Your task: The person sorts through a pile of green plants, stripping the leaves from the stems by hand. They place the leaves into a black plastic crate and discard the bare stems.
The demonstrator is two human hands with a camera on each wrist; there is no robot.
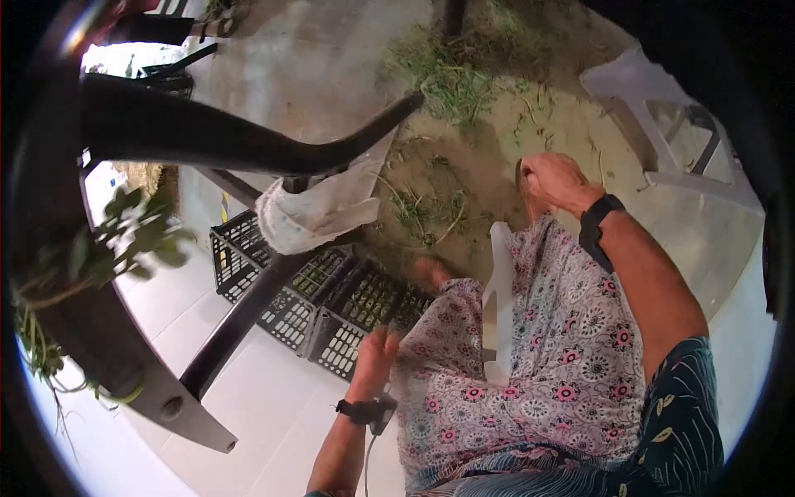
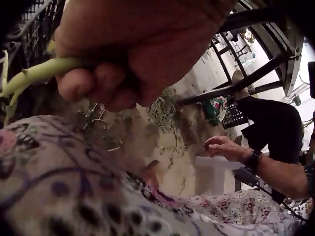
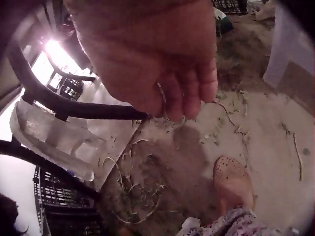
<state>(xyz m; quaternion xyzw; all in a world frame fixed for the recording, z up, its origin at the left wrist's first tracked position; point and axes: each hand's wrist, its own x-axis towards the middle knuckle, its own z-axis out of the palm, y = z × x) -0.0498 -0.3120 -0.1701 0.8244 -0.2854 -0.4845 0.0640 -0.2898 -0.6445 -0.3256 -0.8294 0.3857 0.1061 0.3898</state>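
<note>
My left hand (image 1: 377, 356) is low over the white floor, to the left of the patterned fabric on my lap. Seen close in the left wrist view, the left hand (image 2: 142, 44) has its fingers curled round a thick pale green stem (image 2: 42, 73), which sticks out to the left. My right hand (image 1: 556, 180) hovers above the floor beside my right knee. In the right wrist view the right hand (image 3: 162, 64) has loosely bent fingers and no object shows in it. Cut stems and leaves (image 1: 426, 211) lie on the dirty floor between the feet.
Black crates (image 1: 331, 323) holding small green items stand at the left front. A dark curved metal frame (image 1: 240, 137) with a white cloth (image 1: 306, 215) on it reaches across from the left. White plastic furniture (image 1: 687, 166) stands at the right. More greenery (image 1: 464, 87) lies farther off.
</note>
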